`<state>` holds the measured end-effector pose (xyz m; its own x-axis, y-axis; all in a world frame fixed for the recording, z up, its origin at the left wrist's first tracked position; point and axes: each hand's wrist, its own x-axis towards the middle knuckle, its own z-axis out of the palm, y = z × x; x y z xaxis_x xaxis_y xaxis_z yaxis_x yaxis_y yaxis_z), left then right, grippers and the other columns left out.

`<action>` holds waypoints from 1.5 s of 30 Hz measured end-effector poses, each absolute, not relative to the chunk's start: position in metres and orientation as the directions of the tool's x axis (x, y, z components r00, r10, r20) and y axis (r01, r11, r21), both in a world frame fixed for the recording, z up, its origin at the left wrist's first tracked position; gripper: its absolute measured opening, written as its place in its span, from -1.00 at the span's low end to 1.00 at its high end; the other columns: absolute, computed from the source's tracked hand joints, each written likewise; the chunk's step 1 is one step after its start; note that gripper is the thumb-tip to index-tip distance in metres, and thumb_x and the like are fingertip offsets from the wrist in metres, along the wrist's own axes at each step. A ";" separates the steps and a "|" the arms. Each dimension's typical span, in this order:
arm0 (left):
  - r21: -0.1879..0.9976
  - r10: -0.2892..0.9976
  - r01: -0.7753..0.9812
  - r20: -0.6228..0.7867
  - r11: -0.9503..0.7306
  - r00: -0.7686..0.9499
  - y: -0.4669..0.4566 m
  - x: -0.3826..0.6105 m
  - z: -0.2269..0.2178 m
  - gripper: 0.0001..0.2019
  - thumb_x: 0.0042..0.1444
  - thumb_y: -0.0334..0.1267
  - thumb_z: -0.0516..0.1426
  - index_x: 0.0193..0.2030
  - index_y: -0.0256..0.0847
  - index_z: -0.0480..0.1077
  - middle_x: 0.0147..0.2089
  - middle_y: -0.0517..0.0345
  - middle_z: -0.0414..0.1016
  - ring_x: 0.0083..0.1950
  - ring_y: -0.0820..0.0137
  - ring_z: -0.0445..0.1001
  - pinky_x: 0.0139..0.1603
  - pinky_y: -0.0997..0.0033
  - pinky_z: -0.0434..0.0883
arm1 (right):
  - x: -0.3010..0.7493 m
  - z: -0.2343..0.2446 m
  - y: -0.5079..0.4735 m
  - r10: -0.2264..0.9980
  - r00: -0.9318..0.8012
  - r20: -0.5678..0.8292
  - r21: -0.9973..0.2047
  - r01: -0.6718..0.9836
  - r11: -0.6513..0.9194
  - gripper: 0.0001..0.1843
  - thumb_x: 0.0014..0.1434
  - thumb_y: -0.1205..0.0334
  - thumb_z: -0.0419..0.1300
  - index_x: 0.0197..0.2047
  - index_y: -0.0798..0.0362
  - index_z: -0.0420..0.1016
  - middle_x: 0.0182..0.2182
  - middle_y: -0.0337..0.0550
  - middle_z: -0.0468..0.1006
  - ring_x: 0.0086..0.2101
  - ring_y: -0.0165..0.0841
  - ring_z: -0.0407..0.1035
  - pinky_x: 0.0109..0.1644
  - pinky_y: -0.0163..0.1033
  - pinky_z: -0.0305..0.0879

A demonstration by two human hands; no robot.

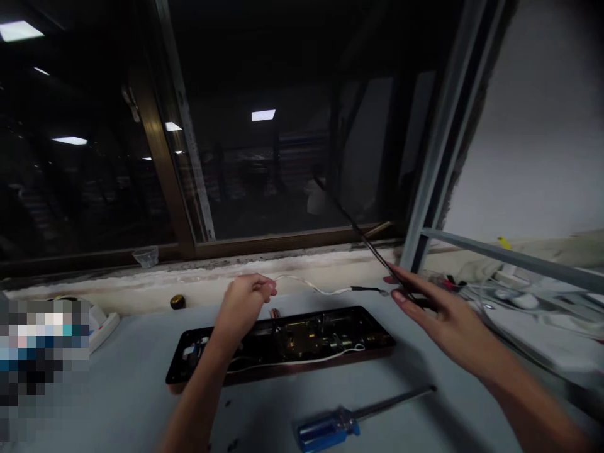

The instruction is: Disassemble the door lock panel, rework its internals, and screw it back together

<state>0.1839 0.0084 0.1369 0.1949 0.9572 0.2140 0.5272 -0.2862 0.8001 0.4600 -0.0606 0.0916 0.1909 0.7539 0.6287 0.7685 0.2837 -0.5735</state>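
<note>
My left hand (248, 305) is closed in a pinch on one end of a thin white cable (325, 291). The cable stretches to the right and ends in a black sleeve (365, 289) close to my right fingertips. My right hand (438, 311) grips a long, thin dark panel (352, 221), seen almost edge-on and tilted up to the left. Whether those fingers also touch the cable end, I cannot tell. Below both hands lies an open, long black housing (389, 343) with a circuit board (302, 338) inside. Another white wire (302, 362) runs along its near edge.
A blue-handled screwdriver (325, 431) lies in front of the housing, with small dark bits, perhaps screws, to its left. Behind are a round dark cap (177, 302) and a clear plastic cup (146, 256) on the sill. A metal frame (509, 255) and tangled cables stand right.
</note>
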 end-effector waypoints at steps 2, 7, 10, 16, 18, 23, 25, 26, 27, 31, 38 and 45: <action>0.847 0.962 0.461 0.199 -0.264 0.186 0.007 0.177 0.144 -0.80 -0.05 -0.21 0.04 -0.42 -0.26 0.43 -0.41 0.08 0.53 -0.40 0.37 0.44 -0.35 0.41 0.31 | 0.459 0.089 -0.058 0.740 0.191 0.646 -0.544 0.795 0.270 -0.42 0.08 -0.11 0.04 0.10 0.01 0.30 -0.06 -0.05 0.46 -0.17 -0.21 0.40 -0.23 -0.19 0.38; 0.888 0.970 0.391 0.206 -0.242 0.132 0.003 0.171 0.152 -0.83 -0.05 -0.23 0.06 -0.42 -0.29 0.40 -0.42 0.07 0.53 -0.45 0.41 0.41 -0.36 0.42 0.31 | 0.445 0.087 -0.058 0.729 0.116 0.675 -0.516 0.780 0.354 -0.49 0.13 0.00 0.02 0.12 0.00 0.25 -0.06 -0.06 0.45 -0.16 -0.25 0.38 -0.11 -0.16 0.32; 0.905 0.972 0.356 0.201 -0.233 0.124 0.004 0.170 0.153 -0.85 -0.04 -0.26 0.06 -0.41 -0.30 0.38 -0.43 0.07 0.51 -0.47 0.42 0.40 -0.36 0.42 0.30 | 0.436 0.087 -0.059 0.706 0.074 0.705 -0.481 0.781 0.398 -0.52 0.15 0.05 0.02 0.13 -0.03 0.22 -0.04 -0.07 0.42 -0.11 -0.24 0.36 -0.09 -0.17 0.31; 0.928 0.976 0.306 0.180 -0.211 0.125 0.006 0.159 0.154 -0.84 -0.03 -0.26 0.04 -0.39 -0.31 0.36 -0.41 0.06 0.51 -0.44 0.41 0.41 -0.31 0.40 0.30 | 0.426 0.083 -0.059 0.660 0.034 0.751 -0.382 0.837 0.392 -0.51 0.15 0.08 0.03 0.15 -0.08 0.18 -0.04 -0.07 0.37 -0.07 -0.22 0.31 -0.06 -0.13 0.27; 0.928 0.975 0.307 0.180 -0.212 0.128 0.007 0.155 0.154 -0.84 -0.03 -0.25 0.04 -0.38 -0.31 0.36 -0.40 0.05 0.50 -0.44 0.41 0.41 -0.31 0.39 0.30 | 0.424 0.082 -0.059 0.649 0.017 0.761 -0.350 0.853 0.388 -0.51 0.15 0.08 0.03 0.15 -0.08 0.18 -0.05 -0.07 0.37 -0.07 -0.22 0.31 -0.04 -0.11 0.26; 0.907 0.962 0.346 0.173 -0.240 0.212 0.006 0.160 0.153 -0.84 -0.02 -0.27 0.03 -0.39 -0.30 0.37 -0.40 0.07 0.51 -0.40 0.40 0.43 -0.29 0.40 0.30 | 0.415 0.079 -0.059 0.642 -0.042 0.765 -0.282 0.875 0.394 -0.53 0.14 0.07 0.03 0.13 -0.05 0.22 -0.05 -0.04 0.36 -0.08 -0.24 0.32 -0.03 -0.13 0.29; 0.894 0.936 0.364 0.142 -0.260 0.321 0.003 0.168 0.149 -0.86 -0.01 -0.31 0.02 -0.40 -0.29 0.38 -0.40 0.08 0.51 -0.40 0.40 0.43 -0.30 0.41 0.31 | 0.411 0.076 -0.058 0.624 -0.090 0.776 -0.233 0.878 0.417 -0.55 0.14 0.07 0.04 0.10 -0.05 0.25 -0.07 -0.04 0.38 -0.08 -0.22 0.32 -0.05 -0.12 0.30; 0.888 0.913 0.364 0.130 -0.281 0.387 0.002 0.172 0.146 -0.85 -0.01 -0.33 0.01 -0.39 -0.29 0.38 -0.40 0.08 0.51 -0.39 0.40 0.43 -0.30 0.41 0.32 | 0.409 0.075 -0.057 0.625 -0.119 0.771 -0.211 0.879 0.428 -0.54 0.14 0.06 0.04 0.11 -0.06 0.24 -0.07 -0.04 0.38 -0.07 -0.21 0.32 -0.05 -0.11 0.30; 0.881 0.882 0.358 0.126 -0.310 0.455 0.000 0.174 0.143 -0.84 0.01 -0.33 0.00 -0.38 -0.29 0.39 -0.38 0.07 0.52 -0.37 0.39 0.45 -0.28 0.41 0.34 | 0.407 0.074 -0.056 0.637 -0.146 0.757 -0.195 0.880 0.433 -0.52 0.13 0.06 0.04 0.13 -0.07 0.22 -0.06 -0.04 0.38 -0.07 -0.20 0.31 -0.04 -0.10 0.30; 0.782 0.782 0.385 0.201 -0.491 0.589 -0.007 0.160 0.130 -0.74 0.09 -0.20 -0.01 -0.20 -0.21 0.43 -0.13 0.10 0.51 -0.06 0.29 0.41 -0.01 0.32 0.29 | 0.400 0.074 -0.051 0.695 -0.269 0.666 -0.147 0.867 0.476 -0.44 0.13 0.03 0.05 0.20 -0.14 0.12 -0.01 -0.05 0.35 -0.04 -0.21 0.29 -0.04 -0.08 0.29; 0.651 0.915 0.654 0.362 -0.385 0.178 0.003 0.052 0.136 -0.65 0.03 -0.13 -0.02 -0.11 -0.19 0.41 -0.03 0.11 0.47 0.05 0.20 0.35 0.10 0.22 0.23 | 0.386 0.092 -0.040 0.803 -0.446 0.395 -0.275 0.777 0.567 -0.43 0.12 -0.06 0.03 0.19 -0.13 0.16 -0.02 -0.04 0.35 -0.05 -0.23 0.28 -0.02 -0.07 0.25; 0.536 0.890 0.725 0.381 -0.433 0.249 -0.021 0.071 0.172 -0.55 0.03 0.02 0.01 0.00 -0.15 0.35 0.08 0.09 0.39 0.10 0.22 0.30 0.13 0.28 0.16 | 0.373 0.101 -0.034 0.779 -0.598 0.189 -0.382 0.686 0.619 -0.44 0.12 -0.09 0.01 0.17 -0.12 0.20 -0.09 -0.05 0.39 -0.10 -0.25 0.31 -0.04 -0.13 0.24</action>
<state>0.0708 -0.0214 0.1721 0.2494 0.8901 0.3814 0.7251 -0.4327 0.5358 0.3734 -0.0341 0.1014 -0.5977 0.7792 0.1887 0.6864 0.6189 -0.3819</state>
